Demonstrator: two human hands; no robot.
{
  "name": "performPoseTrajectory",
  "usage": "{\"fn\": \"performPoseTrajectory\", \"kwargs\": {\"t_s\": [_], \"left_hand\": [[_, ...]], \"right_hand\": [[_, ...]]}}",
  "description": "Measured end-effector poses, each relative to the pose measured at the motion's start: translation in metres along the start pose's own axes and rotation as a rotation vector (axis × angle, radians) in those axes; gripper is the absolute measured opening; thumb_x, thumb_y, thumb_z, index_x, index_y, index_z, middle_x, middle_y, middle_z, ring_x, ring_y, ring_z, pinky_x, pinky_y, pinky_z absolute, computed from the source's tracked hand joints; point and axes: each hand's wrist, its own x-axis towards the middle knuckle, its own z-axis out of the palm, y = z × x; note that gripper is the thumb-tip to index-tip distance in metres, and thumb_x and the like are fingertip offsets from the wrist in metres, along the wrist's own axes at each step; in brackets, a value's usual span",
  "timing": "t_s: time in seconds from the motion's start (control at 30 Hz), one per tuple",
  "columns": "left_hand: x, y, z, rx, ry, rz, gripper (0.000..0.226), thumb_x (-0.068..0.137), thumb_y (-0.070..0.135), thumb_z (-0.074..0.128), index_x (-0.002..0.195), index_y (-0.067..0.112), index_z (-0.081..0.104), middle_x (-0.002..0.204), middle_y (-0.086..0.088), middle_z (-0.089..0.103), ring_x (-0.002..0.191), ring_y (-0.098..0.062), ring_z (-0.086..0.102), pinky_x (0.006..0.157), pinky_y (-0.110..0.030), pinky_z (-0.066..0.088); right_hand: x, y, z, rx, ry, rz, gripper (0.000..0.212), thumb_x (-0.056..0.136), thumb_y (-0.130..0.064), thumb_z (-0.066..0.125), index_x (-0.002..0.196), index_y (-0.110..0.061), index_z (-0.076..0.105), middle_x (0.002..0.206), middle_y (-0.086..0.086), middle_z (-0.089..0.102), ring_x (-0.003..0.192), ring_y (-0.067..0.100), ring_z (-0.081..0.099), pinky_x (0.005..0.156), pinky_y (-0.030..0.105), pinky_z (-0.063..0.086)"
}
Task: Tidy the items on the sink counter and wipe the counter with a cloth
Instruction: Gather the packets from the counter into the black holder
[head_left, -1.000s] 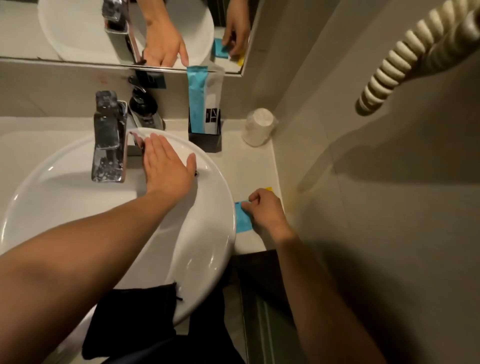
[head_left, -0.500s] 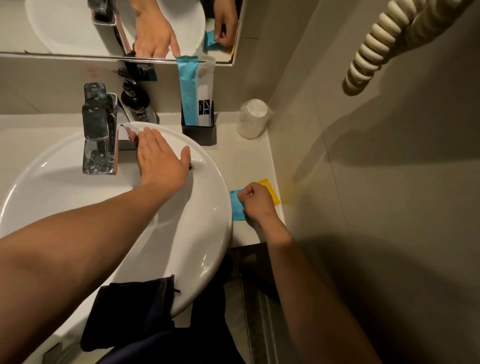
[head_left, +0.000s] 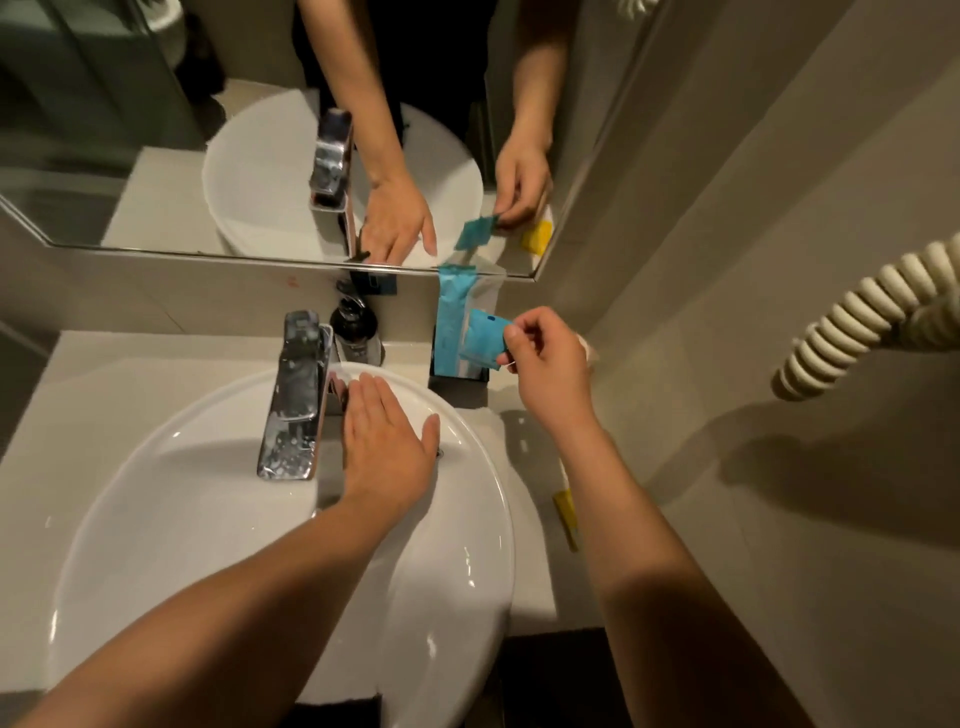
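Note:
My right hand (head_left: 545, 364) pinches a small blue packet (head_left: 483, 340) and holds it in the air just in front of the black holder (head_left: 457, 382), which stands at the back of the counter (head_left: 535, 571) with a tall blue-and-white pouch (head_left: 449, 312) in it. My left hand (head_left: 387, 447) lies flat, fingers apart, on the back rim of the white sink basin (head_left: 208, 519), right of the chrome tap (head_left: 296, 395). A yellow packet (head_left: 566, 512) lies on the counter beside my right forearm.
A dark soap pump bottle (head_left: 356, 327) stands behind the tap. A mirror (head_left: 156, 130) covers the back wall. The tiled side wall (head_left: 779, 467) closes the right side, with a coiled cream cord (head_left: 857, 322) hanging on it. A dark cloth (head_left: 337, 712) shows at the bottom edge.
My right hand lifted the blue packet off the counter and carried it back toward the black holder, leaving the yellow packet behind. My left hand stayed on the basin rim.

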Motion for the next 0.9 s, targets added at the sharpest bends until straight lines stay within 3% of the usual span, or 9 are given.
{"fn": "performPoseTrajectory", "kwargs": {"t_s": [0.17,0.3,0.43,0.57,0.7,0.9], "left_hand": [[-0.002,0.001,0.0,-0.018,0.021,0.006,0.089,0.1,0.062,0.021,0.158,-0.001,-0.002,0.169,-0.022,0.001,0.157,-0.034,-0.001,0.127,-0.045,0.004],[-0.003,0.001,-0.001,-0.001,0.041,0.012,0.088,0.101,0.062,0.021,0.158,-0.001,-0.001,0.169,-0.021,0.004,0.157,-0.034,0.001,0.127,-0.045,0.004],[-0.003,0.001,0.0,0.009,0.042,0.016,0.088,0.101,0.062,0.018,0.158,-0.001,-0.002,0.169,-0.021,0.003,0.157,-0.034,0.001,0.127,-0.046,0.005],[-0.002,0.0,0.001,0.016,0.045,0.013,0.088,0.1,0.062,0.016,0.158,-0.002,-0.001,0.169,-0.022,0.006,0.157,-0.034,0.003,0.127,-0.047,0.01],[-0.001,-0.001,0.002,0.016,0.036,0.008,0.088,0.099,0.064,0.011,0.158,0.0,-0.003,0.169,-0.022,0.006,0.157,-0.035,0.003,0.127,-0.048,0.012],[-0.001,-0.001,0.003,0.016,0.025,0.0,0.088,0.099,0.065,0.012,0.158,0.001,-0.004,0.169,-0.02,0.003,0.157,-0.033,0.002,0.127,-0.047,0.009]], "right_hand": [[0.015,0.009,0.028,-0.191,-0.134,-0.016,0.01,0.101,-0.016,0.057,0.091,-0.013,0.058,0.083,0.007,0.065,0.08,0.022,0.066,0.067,0.031,0.052],[0.016,0.026,0.038,-0.302,-0.154,0.0,0.01,0.1,-0.018,0.059,0.091,-0.021,0.056,0.079,-0.006,0.059,0.074,0.011,0.054,0.062,0.023,0.04],[0.015,0.043,0.047,-0.358,-0.145,0.013,0.008,0.099,-0.019,0.061,0.092,-0.024,0.06,0.092,0.001,0.064,0.086,0.016,0.055,0.067,0.021,0.039],[0.018,0.056,0.055,-0.431,-0.076,0.007,0.005,0.095,-0.022,0.067,0.091,-0.025,0.069,0.096,-0.005,0.059,0.1,0.017,0.051,0.081,0.027,0.044],[0.023,0.063,0.06,-0.506,-0.036,0.052,0.007,0.094,-0.028,0.07,0.096,-0.025,0.076,0.098,-0.005,0.055,0.104,0.017,0.051,0.081,0.027,0.044],[0.026,0.062,0.061,-0.535,-0.038,0.08,0.021,0.095,-0.032,0.069,0.111,-0.023,0.079,0.104,-0.002,0.061,0.107,0.019,0.057,0.088,0.036,0.057]]}}
